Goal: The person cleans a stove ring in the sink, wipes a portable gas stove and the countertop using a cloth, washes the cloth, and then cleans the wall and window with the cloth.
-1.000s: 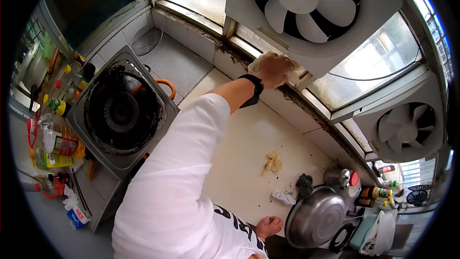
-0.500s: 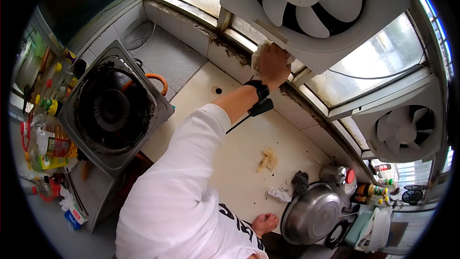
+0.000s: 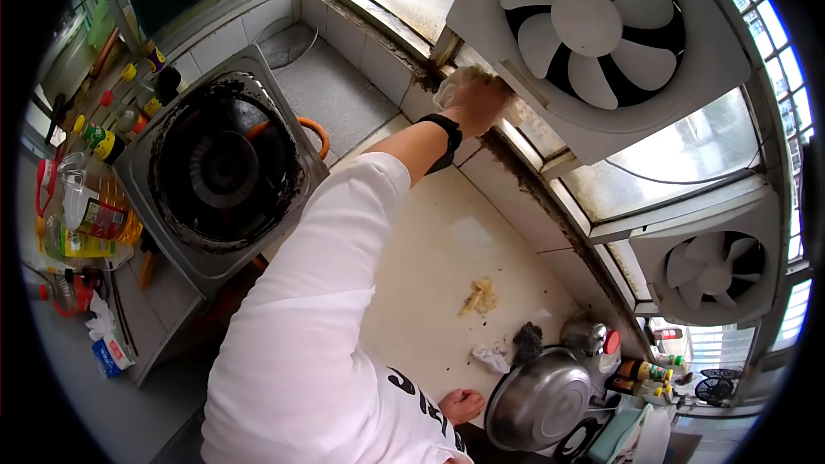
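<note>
My left hand, with a black band on the wrist, is closed around a crumpled whitish cloth. It presses the cloth to the grimy window sill, just below the corner of the large white exhaust fan. The hand is slightly blurred. Low in the view, my right hand rests on the near edge of the cream countertop, beside an upturned steel basin. Nothing shows in its fingers, and my shirt hides the wrist.
A blackened gas stove stands on the left with bottles beyond it. A yellowish crumpled rag, a dark scouring pad and a white wad lie on the counter. A second fan is at the right.
My left hand and the cloth have shifted left along the sill toward the window corner. The whole view has turned slightly. My right hand stays at the counter edge.
</note>
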Tool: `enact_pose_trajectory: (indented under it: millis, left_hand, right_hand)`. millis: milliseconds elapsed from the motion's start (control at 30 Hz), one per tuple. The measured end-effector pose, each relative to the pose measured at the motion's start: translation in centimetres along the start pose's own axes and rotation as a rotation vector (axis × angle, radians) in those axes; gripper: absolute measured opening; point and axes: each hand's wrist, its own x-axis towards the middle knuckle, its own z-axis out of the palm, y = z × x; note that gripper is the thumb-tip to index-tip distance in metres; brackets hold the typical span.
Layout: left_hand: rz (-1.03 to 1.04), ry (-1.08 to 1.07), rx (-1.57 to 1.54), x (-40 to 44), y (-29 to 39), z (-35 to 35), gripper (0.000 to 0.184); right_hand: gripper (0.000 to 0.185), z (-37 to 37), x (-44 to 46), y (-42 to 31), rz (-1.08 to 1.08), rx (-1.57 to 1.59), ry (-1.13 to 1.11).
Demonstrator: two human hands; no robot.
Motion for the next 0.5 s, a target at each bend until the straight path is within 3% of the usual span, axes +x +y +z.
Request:
enact_pose_trajectory:
  millis: [67,100,200,267,300,433,500]
  left_hand:
    - [-0.266,0.007,0.072,0.4,-3.1,-1.8,0.034]
    - [-0.375,0.007,-0.044,0.7,-4.8,-2.0,0.035]
    - [-0.347,-0.009,0.078,1.0,-4.9,-0.9,0.036]
    - [-0.529,-0.113,0.051,1.0,-4.2,0.5,0.035]
    - [-0.522,-0.125,0.057,0.5,-3.9,-0.5,0.035]
    - [-0.176,-0.604,-0.007,1.2,-3.7,-3.9,0.035]
    - [-0.122,-0.492,-0.068,0.9,-5.0,-4.2,0.035]
  right_hand:
    - [0.015,0.1,0.0,0.0,-0.003,-0.002,0.018]
    - [0.015,0.0,-0.2,0.2,-0.003,-0.009,0.012]
    - [0.015,0.3,-0.1,0.2,-0.005,-0.013,0.016]
    - [0.015,0.3,-0.1,-0.2,0.032,-0.037,0.006]
    - [0.015,0.0,-0.2,-0.1,0.040,-0.035,-0.006]
    - [0.016,-0.3,0.2,-0.4,0.037,-0.036,-0.028]
    - [0.016,-0.1,0.0,-0.1,0.009,-0.057,-0.001]
